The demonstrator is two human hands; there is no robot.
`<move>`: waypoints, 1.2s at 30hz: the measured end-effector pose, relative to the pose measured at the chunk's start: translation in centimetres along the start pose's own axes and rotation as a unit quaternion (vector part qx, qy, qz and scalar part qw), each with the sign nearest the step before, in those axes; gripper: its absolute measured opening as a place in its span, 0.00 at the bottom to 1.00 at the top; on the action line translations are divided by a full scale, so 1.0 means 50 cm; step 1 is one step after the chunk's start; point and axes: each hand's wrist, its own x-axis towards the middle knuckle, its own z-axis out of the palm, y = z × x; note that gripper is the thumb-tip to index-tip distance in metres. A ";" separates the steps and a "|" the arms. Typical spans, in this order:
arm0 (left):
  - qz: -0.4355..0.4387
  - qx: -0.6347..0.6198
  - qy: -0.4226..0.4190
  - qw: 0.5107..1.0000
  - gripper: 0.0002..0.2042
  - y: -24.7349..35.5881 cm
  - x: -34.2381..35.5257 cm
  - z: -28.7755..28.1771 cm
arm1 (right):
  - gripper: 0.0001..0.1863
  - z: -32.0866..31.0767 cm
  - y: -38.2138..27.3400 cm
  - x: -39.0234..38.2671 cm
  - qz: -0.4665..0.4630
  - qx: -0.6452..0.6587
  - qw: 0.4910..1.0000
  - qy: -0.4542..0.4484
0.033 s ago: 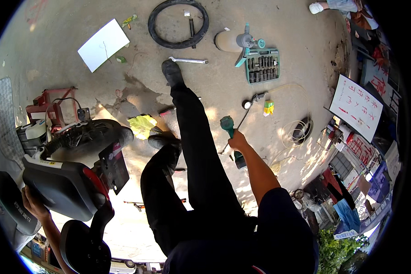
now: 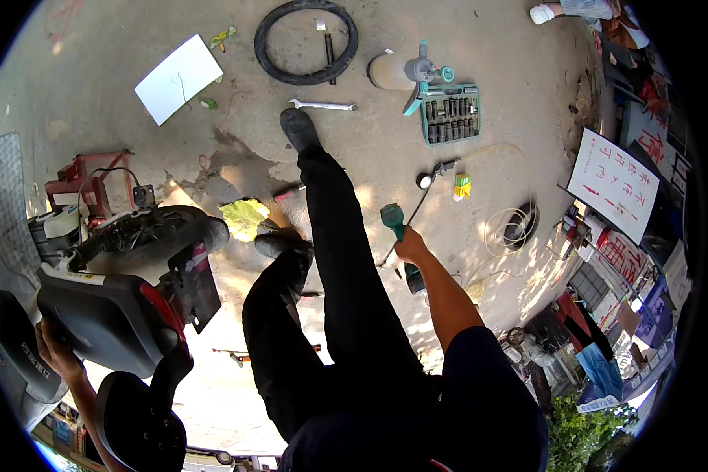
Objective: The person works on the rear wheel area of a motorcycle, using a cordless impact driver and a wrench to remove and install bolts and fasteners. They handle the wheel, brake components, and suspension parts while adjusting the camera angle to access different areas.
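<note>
On concrete beside scooter [image 2: 126, 291]: right hand [image 2: 411, 245] wraps green power tool [image 2: 397, 228], held above ground. Left hand [image 2: 55, 354] grips scooter's rear. Socket set [image 2: 450, 114], wrench [image 2: 322, 105], tyre [image 2: 307, 41] lie unused; work likely early.

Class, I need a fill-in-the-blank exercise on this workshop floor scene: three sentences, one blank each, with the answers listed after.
1. The right hand grips a ____ power tool.
2. The wrench lies just below the black ____.
3. The left hand rests on the scooter's ____.

Missing words: green; tyre; rear
</note>
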 end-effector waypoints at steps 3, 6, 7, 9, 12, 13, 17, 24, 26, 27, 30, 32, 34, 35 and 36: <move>-0.045 -0.145 0.068 0.986 0.14 0.087 -0.058 0.027 | 0.21 0.006 0.043 0.003 -0.010 -0.006 1.000 -0.016; -0.074 -0.111 0.234 0.963 0.14 0.066 -0.262 0.019 | 0.21 -0.033 0.028 0.048 0.008 -0.053 0.999 -0.008; -0.116 -0.080 0.271 0.952 0.14 0.058 -0.327 0.026 | 0.21 -0.046 0.019 0.077 0.018 -0.066 0.998 -0.008; -0.259 -0.012 0.302 0.918 0.15 0.017 -0.472 0.057 | 0.24 -0.064 0.010 0.154 0.023 -0.103 0.994 0.008; -0.487 0.027 0.192 0.852 0.14 -0.180 -0.732 0.036 | 0.31 -0.088 -0.017 0.295 0.015 -0.133 0.989 0.066; -0.538 0.033 0.118 0.834 0.14 -0.296 -0.822 -0.003 | 0.35 -0.083 -0.007 0.350 0.013 -0.163 0.983 0.083; -0.573 0.006 0.032 0.819 0.14 -0.273 -0.851 0.348 | 0.41 -0.105 -0.050 0.502 -0.016 -0.192 0.960 0.203; -0.280 -0.022 -0.262 0.923 0.11 -0.100 -0.538 0.804 | 0.48 -0.072 -0.022 0.660 -0.011 -0.289 0.948 0.135; -0.203 -0.026 -0.276 0.939 0.10 -0.098 -0.516 0.841 | 0.31 -0.099 -0.088 0.643 -0.048 -0.340 0.931 0.124; -0.176 -0.034 -0.268 0.946 0.10 -0.103 -0.513 0.850 | 0.24 -0.106 -0.142 0.634 -0.084 -0.376 0.917 0.098; -0.148 -0.057 -0.267 0.951 0.11 -0.134 -0.471 0.896 | 0.17 -0.124 -0.312 0.558 -0.307 -0.328 0.872 0.193; -0.101 -0.029 -0.286 0.952 0.12 -0.149 -0.428 0.919 | 0.21 -0.105 -0.398 0.605 -0.401 -0.320 0.833 0.208; -0.090 0.027 -0.327 0.941 0.13 -0.158 -0.392 0.915 | 0.27 -0.083 -0.466 0.664 -0.454 -0.382 0.774 0.222; -0.104 0.049 -0.356 0.928 0.14 -0.163 -0.379 0.908 | 0.29 -0.069 -0.489 0.692 -0.456 -0.425 0.749 0.224; -0.148 0.030 -0.357 0.922 0.16 -0.175 -0.373 0.904 | 0.28 -0.055 -0.510 0.710 -0.445 -0.443 0.747 0.221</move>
